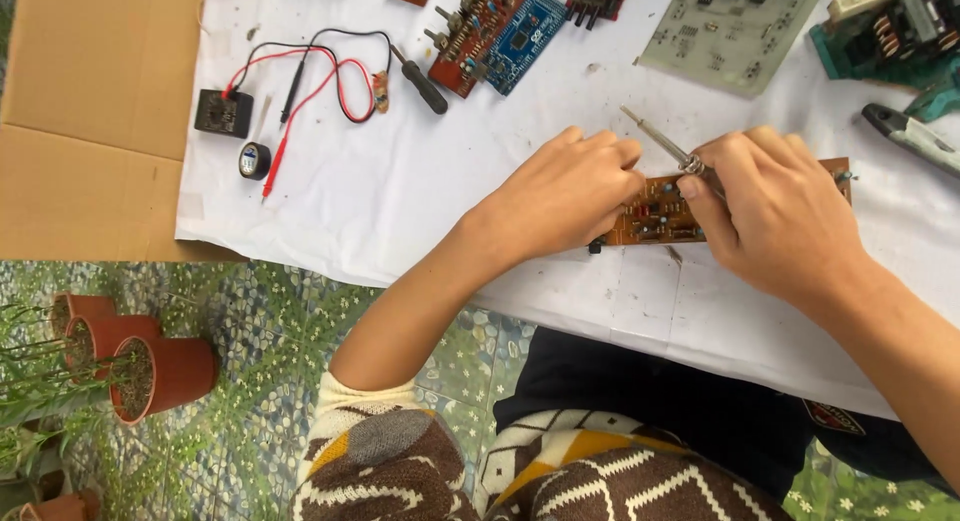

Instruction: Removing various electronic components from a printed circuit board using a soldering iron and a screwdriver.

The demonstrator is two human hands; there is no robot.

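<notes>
Partly hidden under both hands: a brown circuit board (660, 213), only its middle strip and right corner showing, small components too fine to tell apart. Flat on the white-covered tabletop (400, 201), near the front edge. Left hand (565, 196) curled over the board's left end, fingers pressing it down. Right hand (775, 216) clamped on a thin metal-tipped tool (655, 136), handle buried in the fist, shaft slanting up-left above the board. Farther back, a blue board (525, 39), red and black probe leads (320, 81), a screwdriver (420, 83). Right forearm cut off by the frame.
</notes>
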